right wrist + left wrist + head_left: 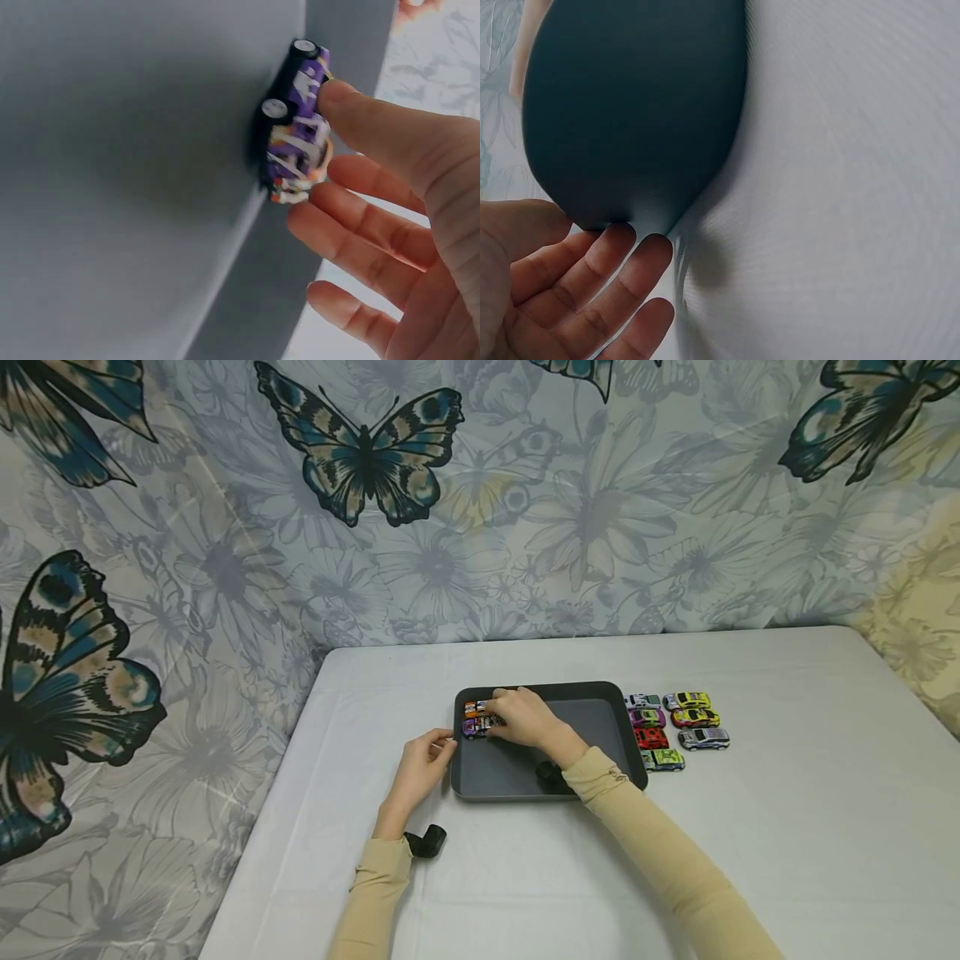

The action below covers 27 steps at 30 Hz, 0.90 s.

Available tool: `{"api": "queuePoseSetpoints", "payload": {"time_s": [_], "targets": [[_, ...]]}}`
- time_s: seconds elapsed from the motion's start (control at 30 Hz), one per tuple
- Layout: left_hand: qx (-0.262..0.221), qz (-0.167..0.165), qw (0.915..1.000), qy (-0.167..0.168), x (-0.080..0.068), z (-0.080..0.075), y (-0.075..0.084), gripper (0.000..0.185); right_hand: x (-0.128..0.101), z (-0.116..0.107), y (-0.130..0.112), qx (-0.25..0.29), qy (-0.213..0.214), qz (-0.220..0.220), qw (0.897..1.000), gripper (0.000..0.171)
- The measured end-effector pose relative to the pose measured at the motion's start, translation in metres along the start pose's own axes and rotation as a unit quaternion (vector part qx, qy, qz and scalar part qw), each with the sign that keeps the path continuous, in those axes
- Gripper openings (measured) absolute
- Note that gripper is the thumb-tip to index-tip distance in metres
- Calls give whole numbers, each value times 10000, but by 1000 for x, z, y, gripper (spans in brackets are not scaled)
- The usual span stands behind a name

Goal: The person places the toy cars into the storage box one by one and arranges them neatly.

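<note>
Left hand [422, 766]: fingers relaxed, steadying the tray [525, 777] at its left edge.
Right hand [525, 717]: pinching the purple car [477, 727]; set it squarely beside the orange car [474, 708].

No lettering is legible, even on the purple toy car [298, 131].

R hand [405, 225] pinches purple toy car [298, 127] in tray [112, 187].

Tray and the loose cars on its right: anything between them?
Head view: nothing. Only a narrow strip of bare table separates the tray from the loose cars.
</note>
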<state>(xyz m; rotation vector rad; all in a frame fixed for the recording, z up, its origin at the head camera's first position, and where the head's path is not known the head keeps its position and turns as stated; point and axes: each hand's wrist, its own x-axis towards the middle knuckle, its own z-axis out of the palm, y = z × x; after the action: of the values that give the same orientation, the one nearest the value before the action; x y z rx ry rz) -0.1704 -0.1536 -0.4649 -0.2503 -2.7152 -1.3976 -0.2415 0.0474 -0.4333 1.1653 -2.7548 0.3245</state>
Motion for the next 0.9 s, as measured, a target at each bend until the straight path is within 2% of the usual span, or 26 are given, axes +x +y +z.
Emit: {"api": "queuePoseSetpoints", "payload": {"time_s": [0.33, 0.67, 0.9], "targets": [[39, 32, 10000, 22, 1, 1, -2, 24, -23, -28, 12, -27, 298, 111, 9995, 25], [71, 78, 9999, 82, 0, 1, -1, 23, -60, -52, 33, -221, 717, 286, 9968, 25], [44, 61, 9999, 80, 0, 1, 0, 23, -91, -60, 53, -350, 1147, 369, 9921, 25]]}}
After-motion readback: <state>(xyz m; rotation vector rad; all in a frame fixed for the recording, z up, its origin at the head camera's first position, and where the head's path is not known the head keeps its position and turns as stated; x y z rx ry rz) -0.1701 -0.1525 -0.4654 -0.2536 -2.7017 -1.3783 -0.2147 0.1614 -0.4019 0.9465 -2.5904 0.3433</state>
